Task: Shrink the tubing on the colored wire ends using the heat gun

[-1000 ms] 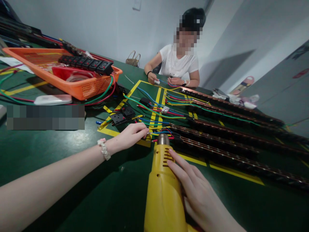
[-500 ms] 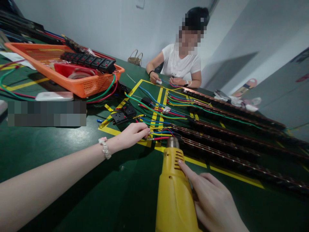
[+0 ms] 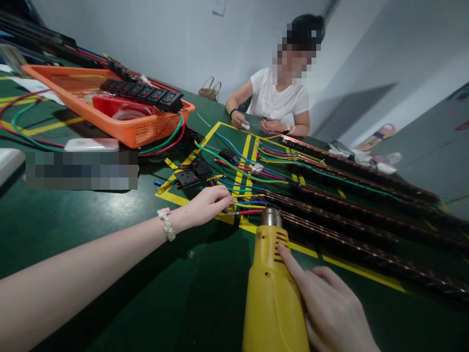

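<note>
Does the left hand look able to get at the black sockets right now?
Likely yes: the sockets lie just beyond the left hand, with nothing tall visibly blocking the way, though it seems to be pinching wires.

L hand (image 3: 210,203) bare | L wrist: ruffled wht scrunchie (image 3: 167,226) w/ pink bit | R hand (image 3: 331,298) bare

The yellow heat gun (image 3: 275,293) points away, its silver nose (image 3: 271,218) near the wires (image 3: 252,211). They are red, blue and yellow, lying side by side.
</note>
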`<action>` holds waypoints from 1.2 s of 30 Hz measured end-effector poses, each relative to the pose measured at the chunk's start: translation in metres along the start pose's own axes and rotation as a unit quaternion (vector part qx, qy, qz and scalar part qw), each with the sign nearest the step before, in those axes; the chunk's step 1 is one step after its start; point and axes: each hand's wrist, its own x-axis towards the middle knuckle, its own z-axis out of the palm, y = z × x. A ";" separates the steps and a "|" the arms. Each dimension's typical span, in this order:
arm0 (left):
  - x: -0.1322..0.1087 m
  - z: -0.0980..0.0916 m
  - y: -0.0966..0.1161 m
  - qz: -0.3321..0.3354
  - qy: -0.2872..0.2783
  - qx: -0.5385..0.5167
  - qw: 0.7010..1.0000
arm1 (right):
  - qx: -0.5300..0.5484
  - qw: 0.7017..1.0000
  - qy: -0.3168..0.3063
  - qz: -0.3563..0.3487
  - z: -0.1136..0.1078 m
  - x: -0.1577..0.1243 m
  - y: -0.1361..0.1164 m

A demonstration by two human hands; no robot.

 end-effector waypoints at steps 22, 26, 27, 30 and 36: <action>-0.003 0.001 0.002 0.100 0.069 0.013 0.992 | 0.028 0.999 -0.026 -0.030 0.007 0.022 -0.016; -0.003 0.001 0.002 0.094 0.070 0.010 0.993 | 0.033 0.998 -0.023 -0.045 0.010 0.032 -0.024; -0.003 0.001 0.003 0.094 0.070 0.008 0.993 | 0.033 0.998 -0.024 -0.050 0.011 0.034 -0.025; -0.003 0.001 0.003 0.092 0.068 0.002 0.993 | 0.036 0.997 -0.025 -0.060 0.014 0.040 -0.028; -0.003 0.000 0.004 0.068 0.053 -0.011 0.996 | -0.005 0.996 -0.003 -0.090 0.016 0.045 -0.027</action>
